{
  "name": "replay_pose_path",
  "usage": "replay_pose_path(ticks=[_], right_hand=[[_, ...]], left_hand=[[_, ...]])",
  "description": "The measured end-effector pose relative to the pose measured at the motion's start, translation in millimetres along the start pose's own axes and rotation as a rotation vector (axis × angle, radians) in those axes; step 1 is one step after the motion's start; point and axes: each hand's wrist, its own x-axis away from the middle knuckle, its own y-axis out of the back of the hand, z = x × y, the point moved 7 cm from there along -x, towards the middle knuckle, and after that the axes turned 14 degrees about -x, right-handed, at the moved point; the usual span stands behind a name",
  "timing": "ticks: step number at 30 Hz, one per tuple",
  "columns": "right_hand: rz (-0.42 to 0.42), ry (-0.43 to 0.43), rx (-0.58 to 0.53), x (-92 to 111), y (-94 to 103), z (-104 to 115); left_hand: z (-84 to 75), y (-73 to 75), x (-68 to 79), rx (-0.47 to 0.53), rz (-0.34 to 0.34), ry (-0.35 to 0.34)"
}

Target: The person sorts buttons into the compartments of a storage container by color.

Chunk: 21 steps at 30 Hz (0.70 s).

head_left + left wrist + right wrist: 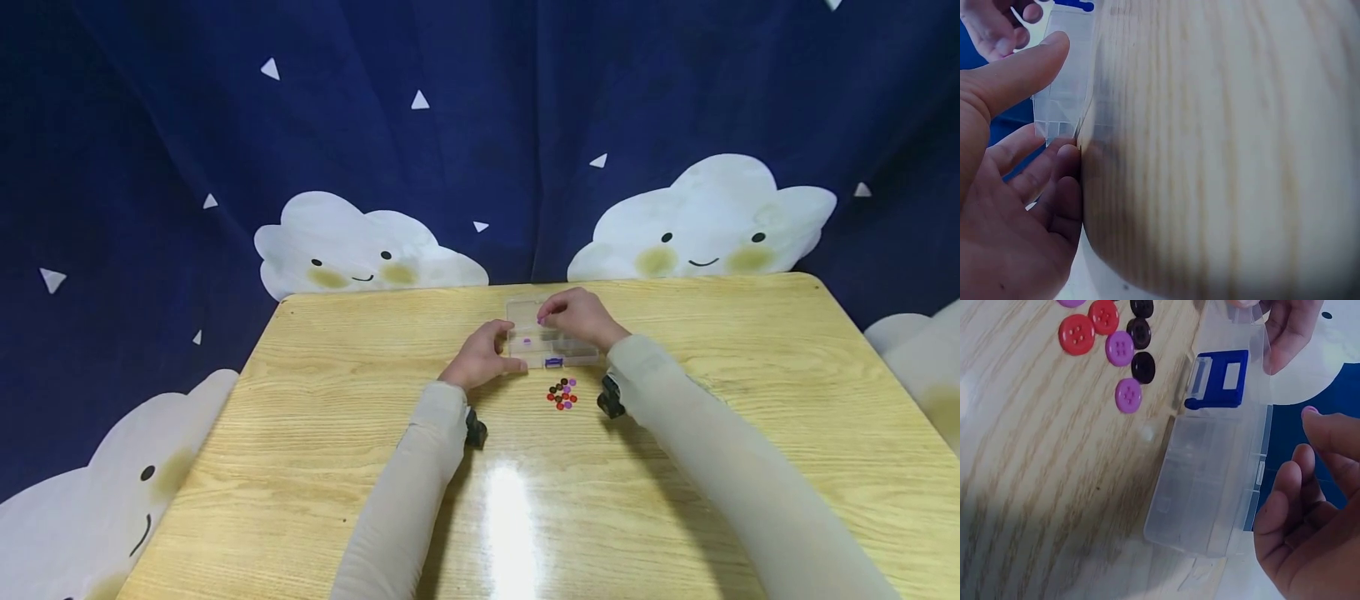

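A clear plastic divided box [577,352] with a blue latch [1221,380] sits on the table, its lid open toward the back. My left hand [480,357] holds the box at its left side, thumb near the front corner and fingers farther back. Above the box, my right hand [581,318] pinches a small purple button [1310,410] between thumb and finger. Another purple button [527,341] lies in a left compartment. In front of the box, several red, purple and dark buttons [562,395] are grouped on the tabletop.
The light wooden table [337,417] ends at a dark blue curtain [510,125] printed with clouds and triangles. Black wrist cameras are strapped at both sleeves; the right one [611,398] is close to the loose buttons.
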Motion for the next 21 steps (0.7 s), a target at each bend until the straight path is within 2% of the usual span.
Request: replay_pose_path(ticks=[13, 21], right_hand=[[-0.002, 0.042, 0.058, -1.3, 0.3, 4.6], [0.003, 0.014, 0.032, -1.8, -2.1, 1.8]], left_hand=[[0.1, 2.2, -0.3, 0.000, -0.002, -0.015], [0.7, 1.5, 0.4, -0.010, -0.007, -0.021]])
